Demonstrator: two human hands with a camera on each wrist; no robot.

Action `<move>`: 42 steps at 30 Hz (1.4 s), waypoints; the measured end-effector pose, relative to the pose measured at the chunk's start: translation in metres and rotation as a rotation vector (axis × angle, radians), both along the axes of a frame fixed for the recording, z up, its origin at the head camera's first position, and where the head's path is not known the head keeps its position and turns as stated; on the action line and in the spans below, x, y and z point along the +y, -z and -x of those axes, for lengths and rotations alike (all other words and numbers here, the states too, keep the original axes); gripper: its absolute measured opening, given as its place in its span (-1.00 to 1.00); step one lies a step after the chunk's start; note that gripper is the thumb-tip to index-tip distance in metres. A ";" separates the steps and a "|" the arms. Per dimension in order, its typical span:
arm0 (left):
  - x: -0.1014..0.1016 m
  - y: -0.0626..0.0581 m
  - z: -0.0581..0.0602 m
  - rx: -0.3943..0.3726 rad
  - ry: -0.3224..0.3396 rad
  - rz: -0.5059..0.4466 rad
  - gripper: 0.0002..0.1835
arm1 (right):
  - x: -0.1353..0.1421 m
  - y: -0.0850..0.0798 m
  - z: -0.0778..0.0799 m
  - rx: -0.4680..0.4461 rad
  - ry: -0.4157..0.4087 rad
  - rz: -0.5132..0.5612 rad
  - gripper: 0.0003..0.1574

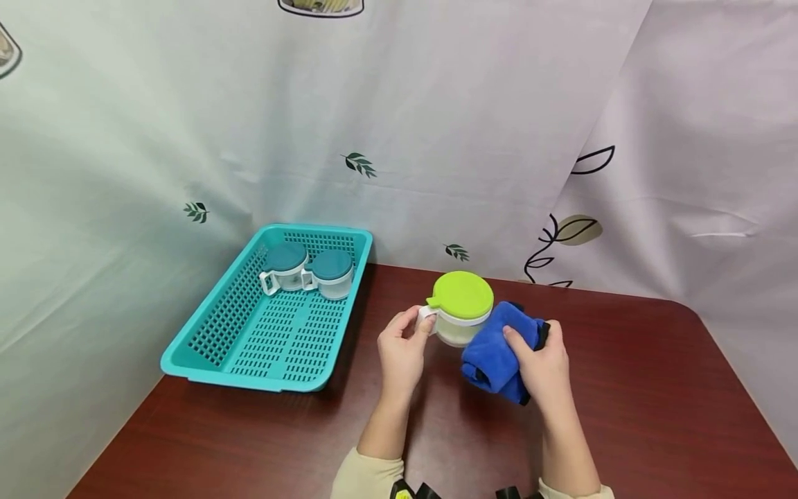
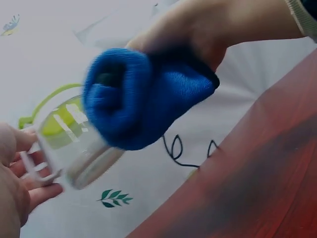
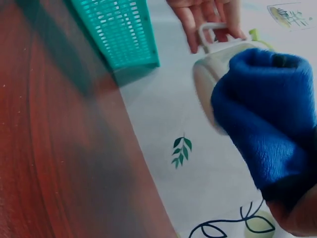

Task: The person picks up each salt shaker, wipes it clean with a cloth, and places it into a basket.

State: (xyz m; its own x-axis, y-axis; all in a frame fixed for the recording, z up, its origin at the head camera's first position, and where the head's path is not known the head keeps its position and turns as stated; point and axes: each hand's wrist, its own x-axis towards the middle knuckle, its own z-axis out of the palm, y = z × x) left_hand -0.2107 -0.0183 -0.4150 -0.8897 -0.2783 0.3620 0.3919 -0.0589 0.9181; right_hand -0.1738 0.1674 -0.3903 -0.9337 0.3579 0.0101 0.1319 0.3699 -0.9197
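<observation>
A clear seasoning jar [image 1: 458, 331] with a lime green lid [image 1: 463, 294] is held above the table. My left hand [image 1: 402, 350] pinches its white handle [image 1: 427, 319] between thumb and fingers. On the jar's right side, my right hand [image 1: 545, 364] grips a folded blue cloth [image 1: 495, 350] with dark edging. The cloth overlaps the jar's lower right wall in the head view. Both wrist views show the rolled end of the blue cloth [image 2: 119, 99] close against the jar [image 3: 208, 91], hiding part of it.
A turquoise plastic basket [image 1: 249, 380] stands at the left of the dark red table [image 1: 648, 388]. Two jars with teal lids, one jar [image 1: 289, 278] beside the other jar [image 1: 334, 286], sit at its far end. A patterned white curtain [image 1: 399, 125] hangs behind.
</observation>
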 end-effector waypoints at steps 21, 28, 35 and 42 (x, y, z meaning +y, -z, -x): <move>-0.007 -0.013 -0.004 -0.092 0.103 -0.071 -0.69 | -0.011 -0.005 -0.006 0.807 -0.218 0.067 -0.38; -0.004 -0.013 -0.007 -0.038 0.083 -0.052 -0.68 | -0.017 -0.010 -0.004 0.993 -0.393 -0.128 -0.56; -0.002 -0.013 -0.008 0.018 0.044 0.017 -0.69 | -0.019 0.003 0.003 1.000 -0.379 -0.443 -0.52; -0.003 -0.026 -0.015 0.038 0.027 0.078 -0.73 | -0.028 -0.002 -0.004 0.906 -0.390 -0.606 -0.35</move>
State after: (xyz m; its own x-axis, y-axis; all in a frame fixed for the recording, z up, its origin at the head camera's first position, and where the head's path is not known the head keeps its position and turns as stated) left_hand -0.1952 -0.0209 -0.3890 -0.8815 -0.2240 0.4156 0.4261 0.0016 0.9047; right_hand -0.1694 0.1393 -0.3887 -0.5423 -0.2454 0.8036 -0.7050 0.6531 -0.2763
